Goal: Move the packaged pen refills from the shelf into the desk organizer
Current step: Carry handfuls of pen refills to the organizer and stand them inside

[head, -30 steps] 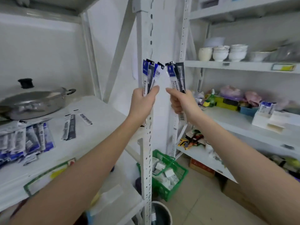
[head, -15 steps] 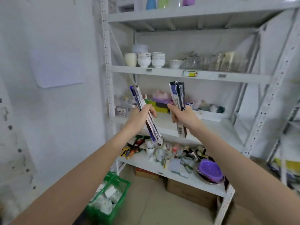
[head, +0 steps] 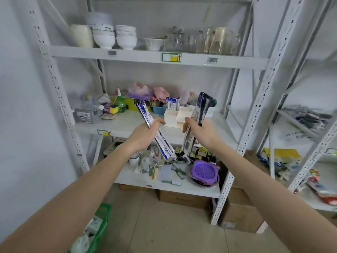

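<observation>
head view: each hand's fingers grasp refill packs; left hand (head: pixel 144 134), right hand (head: pixel 202 132), before organizer (head: pixel 179 116) (bowls (head: pixel 114 36) above).

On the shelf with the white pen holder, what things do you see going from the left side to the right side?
Grey box → yellow sponge → green spray bottle → blue tub → white desk organizer with refill packs standing in it.
</observation>
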